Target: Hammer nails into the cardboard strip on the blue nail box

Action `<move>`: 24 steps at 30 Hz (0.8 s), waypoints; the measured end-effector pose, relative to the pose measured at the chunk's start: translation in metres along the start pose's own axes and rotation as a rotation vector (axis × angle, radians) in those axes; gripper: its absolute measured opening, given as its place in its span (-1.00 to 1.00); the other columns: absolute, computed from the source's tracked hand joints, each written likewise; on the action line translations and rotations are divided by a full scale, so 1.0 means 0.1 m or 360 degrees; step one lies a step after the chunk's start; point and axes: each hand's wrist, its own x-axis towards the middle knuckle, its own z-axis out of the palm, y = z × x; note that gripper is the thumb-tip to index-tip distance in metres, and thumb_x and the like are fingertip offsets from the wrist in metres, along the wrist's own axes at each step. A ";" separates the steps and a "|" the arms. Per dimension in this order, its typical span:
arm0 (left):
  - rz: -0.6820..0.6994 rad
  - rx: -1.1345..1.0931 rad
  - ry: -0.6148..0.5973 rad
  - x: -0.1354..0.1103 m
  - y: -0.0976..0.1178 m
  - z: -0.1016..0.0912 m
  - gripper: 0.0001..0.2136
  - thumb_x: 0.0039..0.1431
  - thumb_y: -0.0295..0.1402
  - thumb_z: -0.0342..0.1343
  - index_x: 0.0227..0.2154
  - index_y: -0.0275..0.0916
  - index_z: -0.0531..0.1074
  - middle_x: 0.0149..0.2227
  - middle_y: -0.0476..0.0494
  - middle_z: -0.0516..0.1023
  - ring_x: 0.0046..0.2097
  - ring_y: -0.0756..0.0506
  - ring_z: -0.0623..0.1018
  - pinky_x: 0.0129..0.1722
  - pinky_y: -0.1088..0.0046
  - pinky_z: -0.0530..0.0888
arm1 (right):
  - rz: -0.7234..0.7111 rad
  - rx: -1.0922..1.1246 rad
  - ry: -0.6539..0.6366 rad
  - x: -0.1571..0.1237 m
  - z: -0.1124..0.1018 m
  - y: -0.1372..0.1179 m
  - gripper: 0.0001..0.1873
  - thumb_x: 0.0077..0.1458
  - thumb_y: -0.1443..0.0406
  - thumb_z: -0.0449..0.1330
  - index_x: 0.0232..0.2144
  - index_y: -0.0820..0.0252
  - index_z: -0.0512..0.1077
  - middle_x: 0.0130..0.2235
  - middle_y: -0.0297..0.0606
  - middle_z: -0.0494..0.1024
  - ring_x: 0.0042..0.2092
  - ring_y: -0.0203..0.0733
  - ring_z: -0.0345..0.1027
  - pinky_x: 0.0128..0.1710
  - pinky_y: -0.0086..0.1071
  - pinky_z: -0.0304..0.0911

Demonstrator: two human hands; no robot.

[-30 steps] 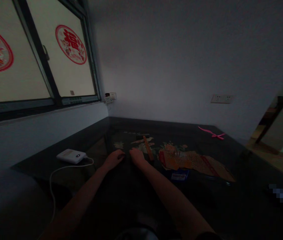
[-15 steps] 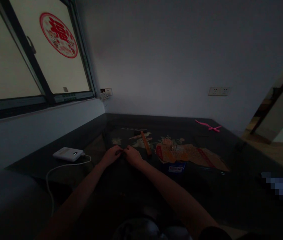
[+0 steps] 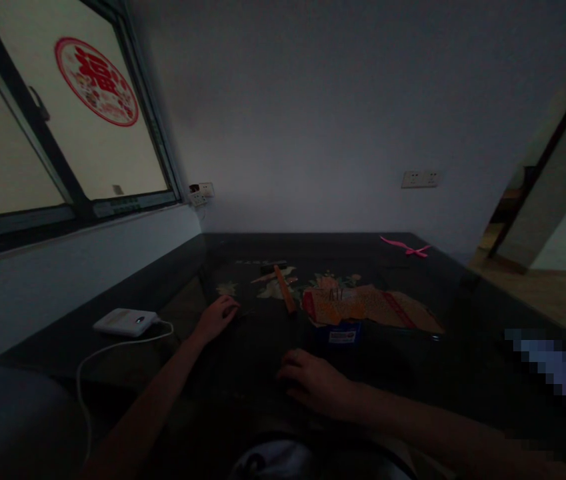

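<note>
In the dim head view, my left hand (image 3: 217, 317) rests on the dark tabletop, its fingers drawn together. Anything in them is too dark and small to name. Closer to me, my right hand (image 3: 315, 380) is low over the table, fingers bent and thumb apart, with nothing visible between them. Between and beyond the hands lies a hammer (image 3: 284, 289) with a wooden handle and a dark head pointing away. Several nails (image 3: 335, 294) are on a flattened brown and red patterned sheet (image 3: 370, 303). A small blue box (image 3: 345, 333) sits at its near edge.
A white power bank (image 3: 125, 322) with a white cable is at the left edge of the table (image 3: 173, 263). A pink ribbon (image 3: 407, 249) lies at the far right. A blurred, pixelated object (image 3: 555, 373) is at the right edge. Wall and window stand close behind.
My hands were together at the left of the hammer. The right hand has pulled away, toward me and to the right; the left stays nearly in place. The view has shifted slightly.
</note>
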 end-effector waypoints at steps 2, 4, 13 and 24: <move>0.0017 -0.0003 0.0074 0.03 0.10 -0.02 -0.77 0.15 -0.30 -0.09 -0.26 -0.19 0.45 -0.21 -0.11 0.41 -0.19 -0.05 0.43 -0.15 0.41 0.37 | 0.0018 0.0067 0.0014 -0.30 -0.10 -0.03 -0.69 0.06 0.37 0.08 -0.12 0.09 0.41 -0.06 -0.18 0.38 -0.06 -0.20 0.27 -0.11 -0.38 0.24; 0.0068 -0.0046 0.0181 0.09 0.31 -0.03 -0.78 0.15 -0.32 -0.08 -0.27 -0.19 0.45 -0.20 -0.12 0.41 -0.14 -0.07 0.43 -0.10 0.38 0.35 | 0.0038 0.0091 0.0134 -0.52 -0.24 -0.01 -0.71 0.09 0.37 0.05 -0.15 0.06 0.43 -0.10 -0.20 0.41 -0.09 -0.23 0.29 -0.14 -0.42 0.24; 0.0365 -0.0604 0.0122 0.70 1.95 0.29 -0.76 0.11 -0.30 0.00 -0.20 -0.23 0.44 -0.27 -0.17 0.49 -0.23 -0.07 0.47 -0.21 0.43 0.39 | 0.0528 -0.0023 0.1017 -0.41 -1.12 0.70 -0.78 0.04 0.34 0.07 -0.28 0.19 0.48 -0.32 -0.21 0.53 -0.32 -0.20 0.37 -0.29 -0.36 0.24; 0.0178 -0.0394 -0.0075 0.92 2.20 0.53 -0.84 0.02 -0.29 0.12 -0.46 -0.29 0.50 -0.44 -0.07 0.48 -0.34 -0.01 0.44 -0.35 0.52 0.30 | 0.0584 -0.0044 0.0689 -0.09 -1.03 1.26 -0.84 -0.09 0.27 0.21 -0.44 0.22 0.55 -0.41 -0.24 0.58 -0.36 -0.17 0.40 -0.36 -0.40 0.20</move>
